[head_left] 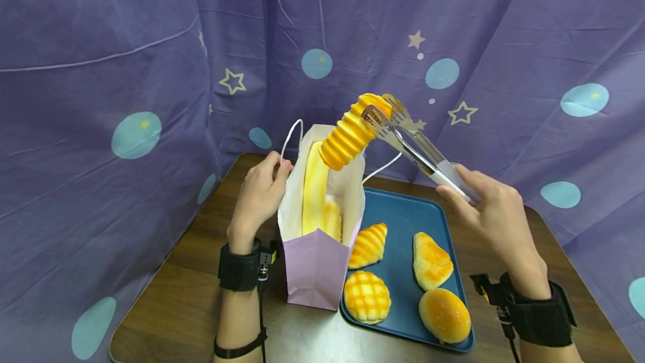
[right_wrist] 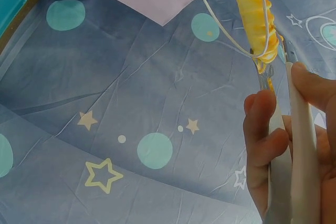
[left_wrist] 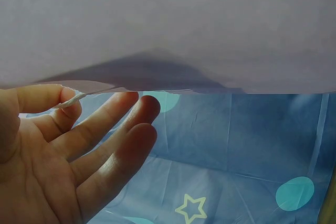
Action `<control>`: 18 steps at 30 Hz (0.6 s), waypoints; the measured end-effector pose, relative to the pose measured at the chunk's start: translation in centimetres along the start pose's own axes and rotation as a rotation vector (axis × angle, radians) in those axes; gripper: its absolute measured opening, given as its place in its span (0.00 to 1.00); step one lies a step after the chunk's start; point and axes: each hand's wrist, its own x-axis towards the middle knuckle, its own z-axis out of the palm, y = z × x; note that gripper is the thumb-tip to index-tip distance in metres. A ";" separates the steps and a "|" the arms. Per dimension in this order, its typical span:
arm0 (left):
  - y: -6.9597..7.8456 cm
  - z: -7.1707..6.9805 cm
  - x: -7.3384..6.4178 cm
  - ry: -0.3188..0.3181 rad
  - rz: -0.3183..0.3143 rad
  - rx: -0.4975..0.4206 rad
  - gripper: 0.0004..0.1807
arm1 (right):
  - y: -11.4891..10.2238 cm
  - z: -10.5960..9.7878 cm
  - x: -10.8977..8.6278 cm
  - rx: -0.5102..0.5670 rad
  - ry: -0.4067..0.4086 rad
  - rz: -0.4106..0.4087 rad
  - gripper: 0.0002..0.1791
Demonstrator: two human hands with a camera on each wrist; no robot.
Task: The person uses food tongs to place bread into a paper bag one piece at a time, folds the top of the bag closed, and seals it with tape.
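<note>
Plainly ridged golden bread (head_left: 349, 136); tongs (head_left: 445, 177) in right hand's (head_left: 496, 220) grip, cord (left_wrist: 74, 99) in left hand's (head_left: 258, 192).

Metal tongs (head_left: 420, 153) hold a ridged roll (head_left: 347, 136) across the 1 o'clock side of a lilac bag's (head_left: 313, 273) mouth, barring entry there. Inside, a long yellow loaf (head_left: 314, 192) fills 9 o'clock; room opens at 3, above a shorter loaf (head_left: 332, 220). Outside, a left hand (head_left: 261, 190) blocks 9, while a white handle (head_left: 382, 168) juts between 2 and 3. On a blue tray (head_left: 403, 212) at 4 o'clock, a bare lane runs 12 to 6 between breads (head_left: 368, 246).
</note>
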 end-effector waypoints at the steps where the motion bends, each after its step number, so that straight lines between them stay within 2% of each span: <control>1: 0.0 0.0 0.0 0.000 0.001 0.001 0.13 | 0.0 0.0 0.0 -0.003 0.001 -0.002 0.27; 18: 0.0 0.0 0.0 -0.001 -0.004 0.003 0.13 | -0.2 0.0 0.0 0.022 -0.013 0.011 0.28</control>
